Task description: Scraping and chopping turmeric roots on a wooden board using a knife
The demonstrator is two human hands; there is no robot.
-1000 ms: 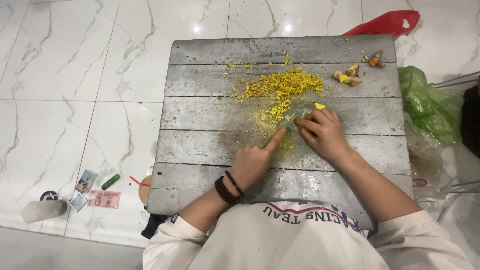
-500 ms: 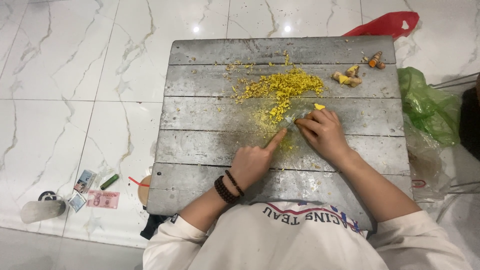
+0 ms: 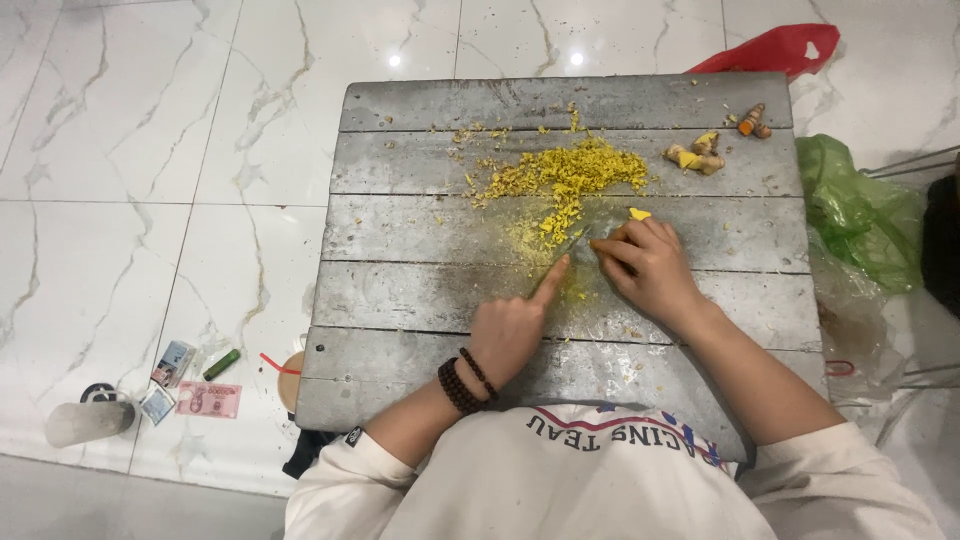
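Down on the grey plank table (image 3: 420, 300), right hand (image 3: 650, 270) shut around a small knife (image 3: 578, 243), blade barely seen, long way running from 4 o'clock up to 10 o'clock, tip toward the yellow chopped pile (image 3: 565, 180). Left hand (image 3: 510, 330) mostly curled, one finger stretched out to 1 o'clock, touching the yellow smear beside the blade. Up at 1 o'clock, whole yellow roots (image 3: 695, 155), well apart from both hands.
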